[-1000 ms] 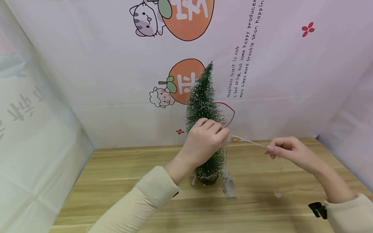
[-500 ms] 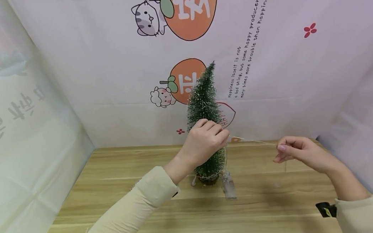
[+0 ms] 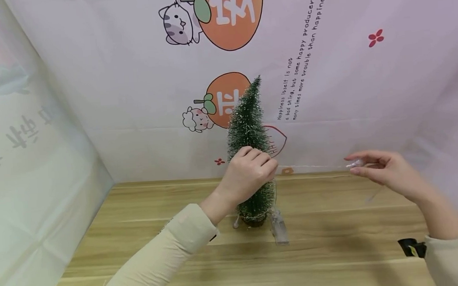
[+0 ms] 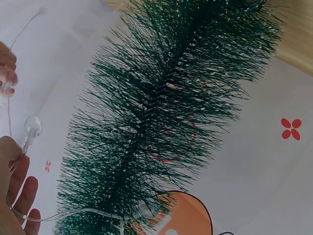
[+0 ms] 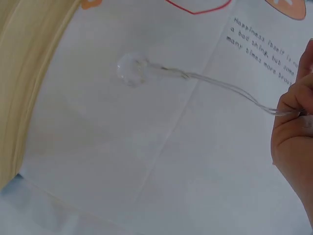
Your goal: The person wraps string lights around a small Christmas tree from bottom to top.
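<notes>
A small green artificial Christmas tree (image 3: 247, 124) with frosted tips stands upright on the table. My left hand (image 3: 250, 174) is in front of its middle, holding the thin clear wire of a string of lights. In the left wrist view, a clear bulb (image 4: 33, 128) pokes up beside the thumb, and the wire (image 4: 73, 211) runs from the fingers into the bristles. Out to the right, my right hand (image 3: 396, 174) pinches a clear bulb (image 3: 355, 164) on the wire, which stretches nearly level between both hands. Another round bulb (image 5: 131, 69) dangles from the right hand.
A clear battery box (image 3: 280, 231) lies on the wooden table (image 3: 160, 248) just right of the tree's base. A small white bulb (image 3: 235, 223) sits left of the base. Printed white cloth (image 3: 132, 101) hangs behind and along both sides.
My right hand has moved right and slightly up, lengthening the stretch of wire, and its fingers have gone from the wire to a bulb. The left hand stays at the tree.
</notes>
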The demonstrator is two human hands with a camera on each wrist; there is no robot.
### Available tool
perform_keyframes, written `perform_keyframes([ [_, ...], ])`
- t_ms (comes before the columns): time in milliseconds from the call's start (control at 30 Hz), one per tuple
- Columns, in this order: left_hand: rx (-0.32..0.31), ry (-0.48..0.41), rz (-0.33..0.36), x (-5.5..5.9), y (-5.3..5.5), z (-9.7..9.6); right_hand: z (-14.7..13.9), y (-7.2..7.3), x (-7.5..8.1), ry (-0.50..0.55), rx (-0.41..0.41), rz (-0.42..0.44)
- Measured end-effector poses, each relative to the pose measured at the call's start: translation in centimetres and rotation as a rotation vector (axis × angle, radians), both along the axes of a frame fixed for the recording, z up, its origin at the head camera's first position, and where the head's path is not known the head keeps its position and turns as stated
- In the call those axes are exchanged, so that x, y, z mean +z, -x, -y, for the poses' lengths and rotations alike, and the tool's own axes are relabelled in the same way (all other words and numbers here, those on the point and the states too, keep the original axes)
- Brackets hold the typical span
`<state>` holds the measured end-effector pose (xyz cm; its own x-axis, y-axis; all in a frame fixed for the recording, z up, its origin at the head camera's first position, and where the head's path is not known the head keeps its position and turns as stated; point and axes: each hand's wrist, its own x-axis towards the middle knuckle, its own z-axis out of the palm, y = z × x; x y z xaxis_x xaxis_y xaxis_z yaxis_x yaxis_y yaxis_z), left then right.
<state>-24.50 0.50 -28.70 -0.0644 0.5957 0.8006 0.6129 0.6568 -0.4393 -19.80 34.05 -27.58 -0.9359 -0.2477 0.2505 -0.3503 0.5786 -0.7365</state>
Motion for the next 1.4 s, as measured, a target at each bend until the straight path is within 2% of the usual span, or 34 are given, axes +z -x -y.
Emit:
perform_keyframes([
  [167, -0.019, -0.001, -0.009, 0.2, 0.0, -0.2, -0.9, 0.0, 1.4, -0.033, -0.111, -0.039],
  [467, 0.029, -0.024, -0.001, 0.8, 0.1, -0.5, -2.3, -0.2, 3.7, -0.278, -0.346, -0.11],
  [567, 0.031, -0.014, 0.011, 0.9, 0.1, -0.6, -2.5, 0.0, 4.0, -0.353, -0.373, -0.125],
  [633, 0.032, -0.009, 0.022, 0.9, 0.0, -0.7, -2.8, 0.0, 4.3, -0.354, -0.384, -0.1],
  [700, 0.033, -0.007, 0.034, 0.7, 0.0, -0.8, -3.1, 0.1, 4.7, -0.293, -0.393, -0.072],
  [800, 0.028, -0.005, 0.048, 0.4, 0.0, -1.0, -3.6, 0.3, 5.7, -0.1, -0.394, -0.052],
  [900, 0.03, -0.004, 0.05, 0.2, -0.1, -1.2, -3.9, 0.7, 6.8, 0.253, -0.28, -0.04],
  [967, 0.032, 0.002, 0.052, 0.1, -0.1, -1.2, -3.8, 1.1, 7.6, 0.502, -0.163, -0.004],
  [1033, 0.035, 0.01, 0.057, 0.1, 0.0, -1.2, -3.7, 1.4, 8.4, 0.701, -0.086, 0.046],
  [1133, 0.031, 0.022, 0.066, 0.0, 0.0, -1.1, -3.3, 1.5, 9.6, 0.789, -0.07, 0.098],
  [1233, 0.021, 0.022, 0.075, -0.1, 0.0, -0.9, -2.9, 1.6, 10.5, 0.785, -0.103, 0.142],
  [1400, -0.007, 0.001, 0.074, 0.2, 0.0, -0.7, -2.4, 2.2, 11.2, 0.759, -0.104, 0.199],
])
